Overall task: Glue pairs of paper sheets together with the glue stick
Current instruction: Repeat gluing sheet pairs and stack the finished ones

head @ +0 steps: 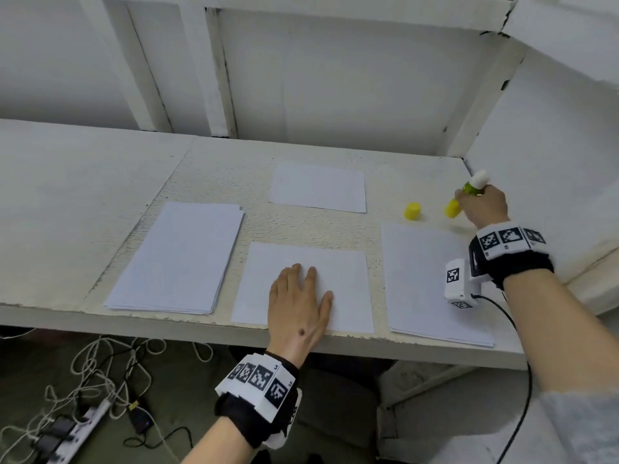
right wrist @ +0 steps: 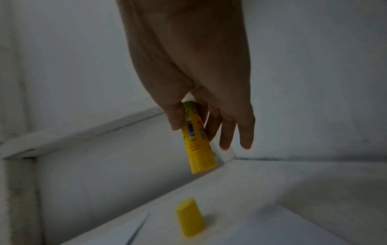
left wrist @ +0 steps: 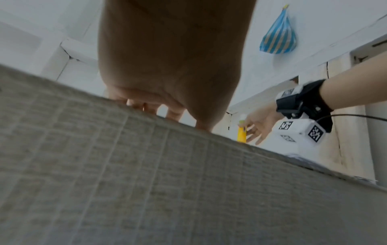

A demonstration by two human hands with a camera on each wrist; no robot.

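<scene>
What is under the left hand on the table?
The left hand lies flat on a white paper sheet at the table's front edge. Whether a second sheet lies beneath it cannot be seen.

The white worktop [head: 100, 169] carries a paper stack [head: 177, 257] at left, a single sheet [head: 335, 283] at the near edge, another sheet [head: 318, 187] farther back, a thin stack [head: 418, 283] at right, and a yellow cap [head: 412, 211] standing upright.

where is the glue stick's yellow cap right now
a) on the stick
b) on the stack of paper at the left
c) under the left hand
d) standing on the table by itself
d: the cap stands alone on the table, while the right hand holds the open glue stick nearby.
</scene>
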